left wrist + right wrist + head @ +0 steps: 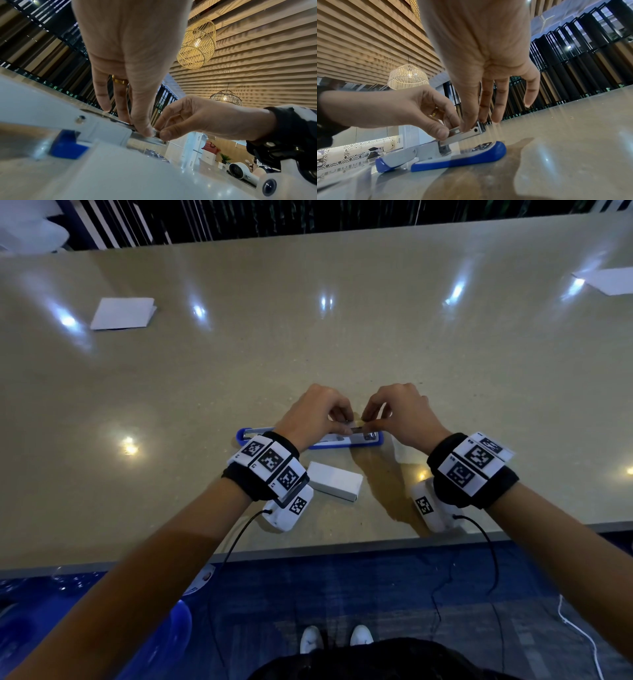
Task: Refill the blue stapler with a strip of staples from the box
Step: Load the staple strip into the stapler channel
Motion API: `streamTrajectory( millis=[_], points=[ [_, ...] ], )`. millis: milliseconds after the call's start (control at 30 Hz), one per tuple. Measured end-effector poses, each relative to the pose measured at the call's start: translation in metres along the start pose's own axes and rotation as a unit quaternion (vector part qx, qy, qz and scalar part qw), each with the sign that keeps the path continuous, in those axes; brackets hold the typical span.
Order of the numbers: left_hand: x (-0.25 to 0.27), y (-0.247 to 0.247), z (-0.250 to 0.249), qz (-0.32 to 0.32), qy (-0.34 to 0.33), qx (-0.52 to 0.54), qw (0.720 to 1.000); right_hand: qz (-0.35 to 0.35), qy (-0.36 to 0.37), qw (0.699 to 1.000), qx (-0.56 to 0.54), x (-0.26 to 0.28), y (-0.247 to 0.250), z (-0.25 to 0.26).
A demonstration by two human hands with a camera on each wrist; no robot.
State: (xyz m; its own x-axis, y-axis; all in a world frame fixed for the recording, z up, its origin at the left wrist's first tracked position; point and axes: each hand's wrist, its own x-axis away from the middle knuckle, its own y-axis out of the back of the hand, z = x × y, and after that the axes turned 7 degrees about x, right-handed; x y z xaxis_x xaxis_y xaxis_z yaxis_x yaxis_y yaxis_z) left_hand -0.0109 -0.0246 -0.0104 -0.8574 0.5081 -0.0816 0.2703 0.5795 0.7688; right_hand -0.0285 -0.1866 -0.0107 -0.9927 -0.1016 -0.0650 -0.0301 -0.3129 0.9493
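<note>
The blue stapler (310, 440) lies opened flat on the counter (308, 344), just below the middle of the head view, its long side running left to right. Both hands meet right above it. The left hand (310, 414) comes in from the lower left, and its thumb and curled fingers pinch the silver staple rail (464, 133), which slants up from the blue base toward the right. The right hand (400, 414) comes in from the lower right; its thumb and forefinger pinch the rail's raised front end, the other fingers hanging loosely straight. Whether a strip of staples sits under the fingertips cannot be told. The white box (335, 481) lies just below the stapler in the frame, between the two wrists and apart from both hands.
</note>
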Motion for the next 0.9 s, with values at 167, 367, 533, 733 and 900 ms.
streamTrajectory(
  millis=[167, 367, 533, 733, 900],
  points=[
    [0.001, 0.001, 0.000, 0.001, -0.001, -0.009, 1.000, 0.001, -0.008, 1.000, 0.001, 0.001, 0.002, 0.002],
    [0.002, 0.001, 0.004, 0.016, 0.000, -0.033, 0.999, 0.004, -0.004, 1.000, 0.004, 0.009, 0.003, 0.001],
    [0.013, 0.011, 0.016, 0.014, 0.023, -0.050, 0.998, 0.016, -0.008, 1.000, 0.007, 0.021, 0.005, -0.010],
    [0.034, 0.046, 0.051, 0.045, 0.138, -0.087, 0.986, 0.095, -0.044, 0.993, 0.047, 0.032, 0.008, -0.019],
    [0.047, 0.060, 0.083, 0.084, 0.212, -0.113, 0.967, 0.222, 0.022, 0.967, 0.120, 0.041, 0.009, -0.011]
  ],
)
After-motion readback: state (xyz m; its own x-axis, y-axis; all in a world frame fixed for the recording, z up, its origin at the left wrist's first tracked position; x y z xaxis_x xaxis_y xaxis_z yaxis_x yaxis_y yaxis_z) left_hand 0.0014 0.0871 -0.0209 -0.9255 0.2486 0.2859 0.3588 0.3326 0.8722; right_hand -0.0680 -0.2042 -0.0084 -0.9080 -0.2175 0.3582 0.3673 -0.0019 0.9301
